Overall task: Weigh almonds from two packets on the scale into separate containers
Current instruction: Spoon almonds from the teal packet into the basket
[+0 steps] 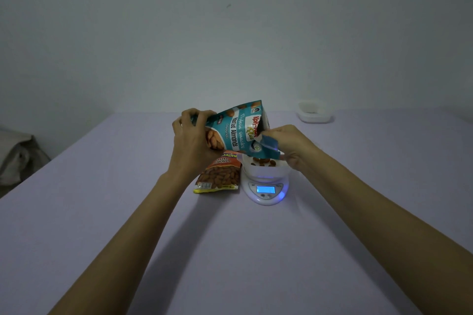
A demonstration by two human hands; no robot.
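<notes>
I hold a teal packet of roasted almonds [235, 130] tilted sideways above a white container [263, 169] that stands on the white scale [266, 190]. My left hand [192, 138] grips the packet's bottom end. Its torn open top hangs over the container, and there my right hand [291, 146] pinches it. Several almonds [263, 161] lie in the container. The scale's blue display is lit. An orange packet of salted almonds [220, 174] lies flat on the table just left of the scale, under my left hand.
A second white container [314, 112] sits at the far right of the table [230, 250] near the wall. A crumpled pale bag [18, 158] lies off the table's left edge.
</notes>
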